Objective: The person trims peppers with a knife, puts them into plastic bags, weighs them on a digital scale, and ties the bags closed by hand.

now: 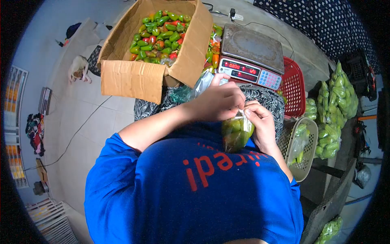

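A clear plastic bag of green peppers (pixel 237 133) hangs in front of my chest, its neck gathered at the top. My left hand (pixel 221 99) is closed, with its fingertips at the gathered neck of the bag. From the other side, my right hand (pixel 261 122) pinches the same neck between thumb and fingers. The exact grip of the left fingertips is partly hidden. Loose clear plastic bags (pixel 199 87) lie on my lap, beyond the left wrist.
An open cardboard box (pixel 132 77) of green and red peppers stands ahead. Beside it is a digital scale (pixel 254 49) with lit red digits. To the right are a red basket (pixel 295 87), a beige basket (pixel 306 162) and several filled pepper bags (pixel 339 97). A cable crosses the floor at left.
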`<state>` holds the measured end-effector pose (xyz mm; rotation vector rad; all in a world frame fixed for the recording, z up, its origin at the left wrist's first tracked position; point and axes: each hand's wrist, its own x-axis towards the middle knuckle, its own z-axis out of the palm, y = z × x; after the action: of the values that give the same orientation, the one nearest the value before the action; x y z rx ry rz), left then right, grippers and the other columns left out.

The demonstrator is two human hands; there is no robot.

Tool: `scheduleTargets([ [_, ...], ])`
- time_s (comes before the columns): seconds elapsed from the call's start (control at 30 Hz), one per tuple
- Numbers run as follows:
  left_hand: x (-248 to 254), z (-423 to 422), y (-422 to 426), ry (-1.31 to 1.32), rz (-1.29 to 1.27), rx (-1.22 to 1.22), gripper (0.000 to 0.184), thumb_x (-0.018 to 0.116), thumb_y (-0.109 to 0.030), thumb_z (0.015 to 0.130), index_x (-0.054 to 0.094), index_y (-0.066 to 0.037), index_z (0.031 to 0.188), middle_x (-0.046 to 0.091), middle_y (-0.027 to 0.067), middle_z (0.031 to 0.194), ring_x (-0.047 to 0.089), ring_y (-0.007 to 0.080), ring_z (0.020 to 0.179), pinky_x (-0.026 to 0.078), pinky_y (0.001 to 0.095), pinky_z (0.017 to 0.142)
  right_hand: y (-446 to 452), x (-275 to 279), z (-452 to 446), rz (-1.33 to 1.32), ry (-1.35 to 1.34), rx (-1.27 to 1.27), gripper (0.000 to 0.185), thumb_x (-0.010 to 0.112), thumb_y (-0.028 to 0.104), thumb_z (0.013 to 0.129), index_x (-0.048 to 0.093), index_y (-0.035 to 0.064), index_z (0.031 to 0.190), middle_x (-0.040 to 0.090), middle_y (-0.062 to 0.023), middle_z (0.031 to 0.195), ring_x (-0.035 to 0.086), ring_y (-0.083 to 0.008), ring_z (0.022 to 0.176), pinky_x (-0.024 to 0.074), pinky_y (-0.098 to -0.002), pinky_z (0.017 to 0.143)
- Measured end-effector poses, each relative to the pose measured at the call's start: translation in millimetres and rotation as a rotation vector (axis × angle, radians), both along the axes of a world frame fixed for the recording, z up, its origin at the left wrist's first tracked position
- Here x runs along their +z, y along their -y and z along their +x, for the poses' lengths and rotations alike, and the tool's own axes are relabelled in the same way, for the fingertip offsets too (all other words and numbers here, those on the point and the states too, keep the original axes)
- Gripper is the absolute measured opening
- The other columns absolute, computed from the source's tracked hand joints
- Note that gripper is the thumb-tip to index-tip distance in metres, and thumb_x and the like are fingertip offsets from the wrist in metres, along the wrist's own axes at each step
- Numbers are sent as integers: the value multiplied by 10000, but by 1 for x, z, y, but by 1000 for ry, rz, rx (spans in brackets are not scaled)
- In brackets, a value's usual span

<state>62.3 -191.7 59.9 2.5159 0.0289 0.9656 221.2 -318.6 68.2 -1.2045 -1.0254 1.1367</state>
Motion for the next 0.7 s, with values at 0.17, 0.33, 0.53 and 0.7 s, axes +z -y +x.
scheduleTargets([
  [0.17, -1, 6, 3, 81, 23, 8, 213, 658, -128, 732, 528, -179, 892, 582, -69, 900, 568, 149, 910, 256, 486, 967, 2, -6, 2, -39, -224, -21, 55, 621, 54, 835, 627, 1, 828, 584, -57, 901, 526, -119, 871, 396, -252, 800],
  [0.33, -7, 16, 3, 11, -39, 21, 197, 628, -139, 785, 523, -186, 945, 568, -64, 879, 568, 151, 905, 293, 478, 929, 3, -4, 0, -74, -306, -51, 49, 609, 62, 857, 607, 16, 874, 604, -34, 897, 538, -87, 801, 416, -223, 737],
  [0.53, -4, 12, 9, 127, 183, 177, 118, 627, -217, 780, 579, -245, 884, 573, -109, 887, 560, 100, 936, 274, 546, 923, 5, -3, -2, -70, -415, -57, 54, 589, 73, 874, 589, 21, 887, 616, -43, 893, 548, -84, 787, 429, -220, 715],
  [0.7, -3, 3, 15, 165, 325, 246, 80, 632, -255, 714, 590, -281, 777, 542, -164, 845, 552, 58, 938, 264, 611, 901, 3, -11, -4, -63, -437, -112, 57, 567, 68, 878, 590, 15, 882, 621, -51, 892, 558, -95, 803, 438, -230, 734],
])
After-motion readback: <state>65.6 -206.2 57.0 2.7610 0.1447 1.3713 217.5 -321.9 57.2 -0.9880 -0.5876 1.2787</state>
